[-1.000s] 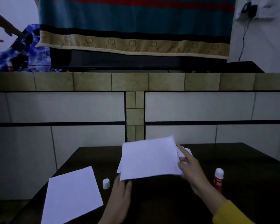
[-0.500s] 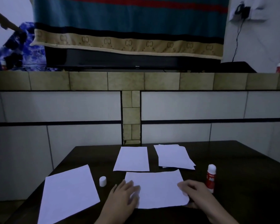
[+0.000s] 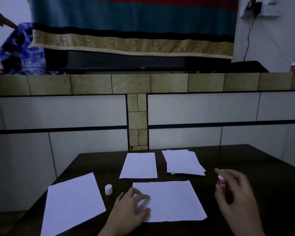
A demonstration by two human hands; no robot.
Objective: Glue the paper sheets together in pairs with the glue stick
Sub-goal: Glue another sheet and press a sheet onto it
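Observation:
A white paper sheet (image 3: pixel 174 200) lies flat on the dark table (image 3: pixel 262 167) in front of me. My left hand (image 3: pixel 131 210) rests on its left edge with fingers spread. My right hand (image 3: pixel 237 198) is beside the sheet's right side, its fingers curled around the red and white glue stick (image 3: pixel 221 183), which stands uncapped. The white cap (image 3: pixel 108 189) stands left of the sheet. Another single sheet (image 3: pixel 139 166) lies behind, a small stack of sheets (image 3: pixel 183 162) to its right, and a larger sheet (image 3: pixel 73 203) at the left.
A tiled low wall (image 3: pixel 136 82) rises just behind the table. On its ledge sit a dark screen under a striped cloth (image 3: pixel 133 23), a blue patterned cloth (image 3: pixel 15 50) and a small red bottle (image 3: pixel 294 66). Another person's hand (image 3: pixel 2 21) shows at top left.
The sheet held up in both hands came down flat onto the table. My right hand then left the sheet and moved right to the glue stick. My left hand stays on the sheet.

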